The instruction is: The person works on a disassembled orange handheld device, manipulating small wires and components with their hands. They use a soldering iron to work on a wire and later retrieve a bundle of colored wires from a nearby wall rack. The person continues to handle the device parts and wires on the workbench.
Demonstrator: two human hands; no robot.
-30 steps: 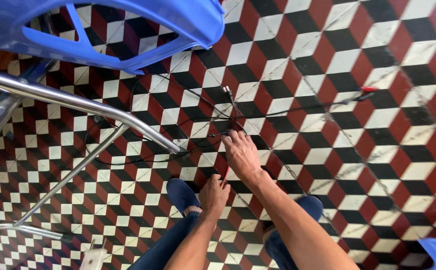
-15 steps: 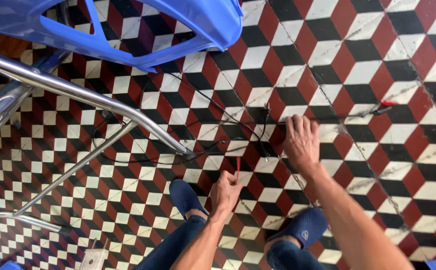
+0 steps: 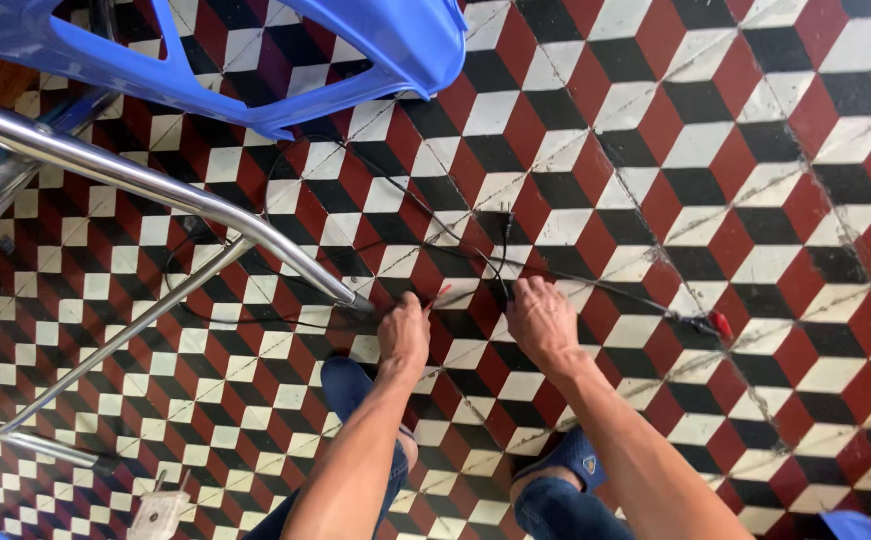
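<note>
Head view: thin black wires (image 3: 455,250) are seen lying on the tiled floor (image 3: 755,150), running roughly left to right. The left hand (image 3: 403,335) is pinched on a red-tipped lead (image 3: 439,295); the right hand (image 3: 540,320) is closed on the black wire just beside it. A red clip (image 3: 721,325) lies further right, nearer the right hand.

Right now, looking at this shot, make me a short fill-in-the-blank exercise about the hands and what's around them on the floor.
1. Both hands, the left hand and the right hand, reach down to thin black ____ lying on the tiled floor.
2. The plastic chair at the top of the view is ____ in colour.
3. The clip at the far end of the cable, to the right of the right hand, is ____.

Missing words: cables; blue; red
</note>
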